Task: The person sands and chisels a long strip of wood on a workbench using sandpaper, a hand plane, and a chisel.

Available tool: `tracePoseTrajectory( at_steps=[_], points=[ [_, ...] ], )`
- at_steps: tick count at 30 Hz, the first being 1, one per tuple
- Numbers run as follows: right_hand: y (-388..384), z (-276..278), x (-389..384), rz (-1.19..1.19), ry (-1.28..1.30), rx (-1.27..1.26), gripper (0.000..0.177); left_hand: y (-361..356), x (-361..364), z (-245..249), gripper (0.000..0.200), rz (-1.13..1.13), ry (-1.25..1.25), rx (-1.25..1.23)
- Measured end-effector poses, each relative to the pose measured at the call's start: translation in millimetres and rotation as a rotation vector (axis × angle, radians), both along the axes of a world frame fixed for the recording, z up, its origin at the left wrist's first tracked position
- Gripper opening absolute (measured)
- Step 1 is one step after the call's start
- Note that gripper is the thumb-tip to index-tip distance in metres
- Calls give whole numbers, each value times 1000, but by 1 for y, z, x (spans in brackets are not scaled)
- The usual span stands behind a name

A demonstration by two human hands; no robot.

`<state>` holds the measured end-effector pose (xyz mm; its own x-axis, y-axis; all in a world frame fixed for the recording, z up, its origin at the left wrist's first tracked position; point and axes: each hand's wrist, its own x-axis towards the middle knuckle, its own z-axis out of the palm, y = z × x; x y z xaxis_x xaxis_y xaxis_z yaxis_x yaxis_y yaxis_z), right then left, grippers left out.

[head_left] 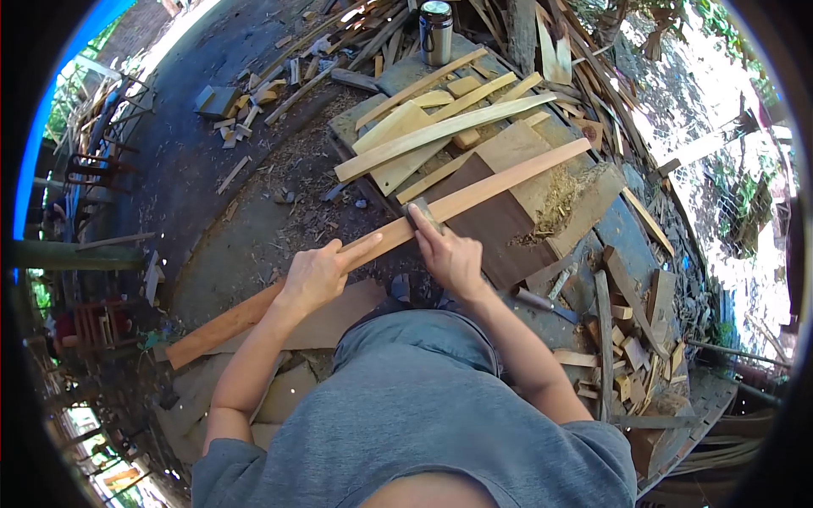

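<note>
A long reddish-brown wooden strip (500, 184) runs diagonally from the lower left to the upper right, across the front of my body. My left hand (320, 273) grips the strip left of its middle, with the index finger stretched along it. In my right hand (451, 258) is a small dark block (423, 217), pressed by the fingers against the strip near its middle. Beneath the strip's right part lie a dark brown board (483, 222) and a paler board with a heap of shavings (556, 203).
Pale wooden strips (445, 135) and a metal flask (436, 34) stand or lie at the back of the bench. A knife-like tool (546, 304) rests to the right, near a pile of offcuts (633, 364). Scraps (246, 110) litter the ground at the upper left.
</note>
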<state>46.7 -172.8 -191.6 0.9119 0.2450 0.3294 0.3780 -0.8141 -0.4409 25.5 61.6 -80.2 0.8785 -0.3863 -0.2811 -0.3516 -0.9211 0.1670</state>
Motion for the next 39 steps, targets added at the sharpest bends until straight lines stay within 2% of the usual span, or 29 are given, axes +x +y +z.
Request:
tracePoseTrajectory(
  at_steps=[2, 4, 7, 8, 9, 10, 11, 12, 14, 17, 20, 21, 23, 24, 25, 26, 27, 28, 30, 32, 34, 36, 38, 39],
  points=[
    [-25, -9, 27, -196, 141, -105, 41, 1, -3, -2, 83, 5, 10, -23],
    [-69, -29, 62, -437, 196, -6, 37, -2, -3, -3, 83, 4, 8, -49],
    [-81, -21, 74, -558, 299, -51, 39, -3, -5, -1, 83, 15, 2, -20],
    [-67, -18, 64, -548, 342, 1, 39, -2, -4, -1, 83, 15, 1, -6],
    [-51, -21, 50, -430, 247, -137, 40, -2, -1, -1, 83, 16, 0, 7],
    [-27, -6, 29, -324, 232, -64, 41, -2, 1, -1, 83, 23, -3, -2],
    [-9, -6, 8, -205, 78, 47, 40, -1, 1, 0, 84, 18, -14, -25],
    [0, 8, -8, -115, 103, -4, 39, 0, 1, 0, 84, 9, -22, -42],
    [-18, -12, 7, -161, 89, -100, 41, 1, -1, -3, 84, 3, -10, -25],
    [-83, -39, 61, -542, 310, -84, 40, 0, -8, -12, 84, 1, -13, -27],
    [-127, -68, 82, -464, 182, -37, 42, 1, -7, -9, 84, -20, -26, -52],
    [-128, -61, 81, -466, 169, -48, 42, 0, -7, -9, 84, -8, -31, -61],
    [-114, -44, 80, -509, 567, 784, 44, 1, -7, -8, 84, -5, -29, -69],
    [-108, -49, 84, -488, 574, 780, 44, 5, -10, -7, 83, -9, -8, -63],
    [-102, -57, 86, -509, 523, 1049, 45, 9, -14, -11, 83, 8, -3, -56],
    [-97, -64, 86, -534, 462, 1320, 46, 13, -16, -19, 82, -44, -126, -65],
    [-91, -68, 86, -515, 435, 1371, 48, 15, -17, -23, 81, -103, -251, -76],
    [-79, -60, 81, -519, 434, 1374, 48, 13, -16, -20, 81, -108, -249, -74],
    [-42, -40, 66, -530, 457, 1461, 48, 9, -11, -12, 78, -44, -380, -92],
    [-9, -22, 45, -515, 503, 1544, 47, 9, -8, -19, 78, -29, -360, -58],
    [-2, -20, 30, -481, 563, 1475, 46, 10, -9, -22, 77, -15, -334, -27],
    [-4, -27, 24, -460, 621, 1417, 45, 17, -14, -20, 78, -29, -176, 1],
    [-22, -41, 25, -370, 456, 614, 46, 16, -20, -18, 79, -42, -161, -7],
    [-29, -32, 22, -363, 368, 355, 49, 16, -22, -17, 79, -44, -153, -17]
  ],
)
